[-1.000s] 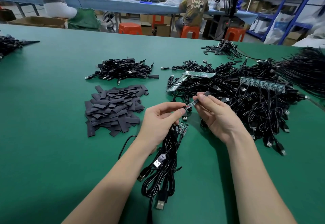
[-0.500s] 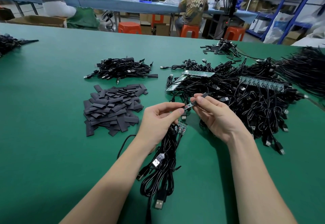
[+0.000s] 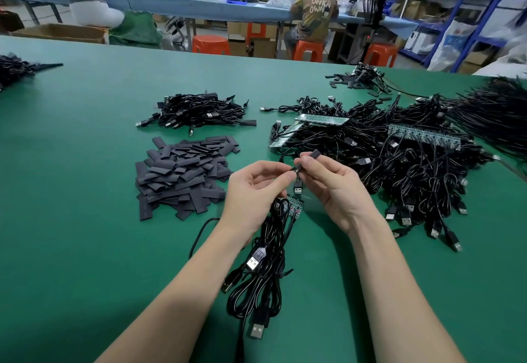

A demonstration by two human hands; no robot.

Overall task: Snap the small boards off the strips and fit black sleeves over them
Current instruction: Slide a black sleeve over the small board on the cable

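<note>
Green table (image 3: 85, 248), black sleeve (image 3: 313, 155) half hidden between both hands' fingers (image 3: 306, 161).

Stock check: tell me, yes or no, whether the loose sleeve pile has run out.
No, a heap of black sleeves lies on the green table, beside the left hand.

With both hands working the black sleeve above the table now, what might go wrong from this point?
1. The right hand pinches the black sleeve only at its fingertips; it could slip and fall among the tangled cables.
2. The left hand also holds a cable bundle with bare boards at its top; a tug may drag or strain those.
3. The sleeve may go on crooked; the board inside is hidden.
</note>
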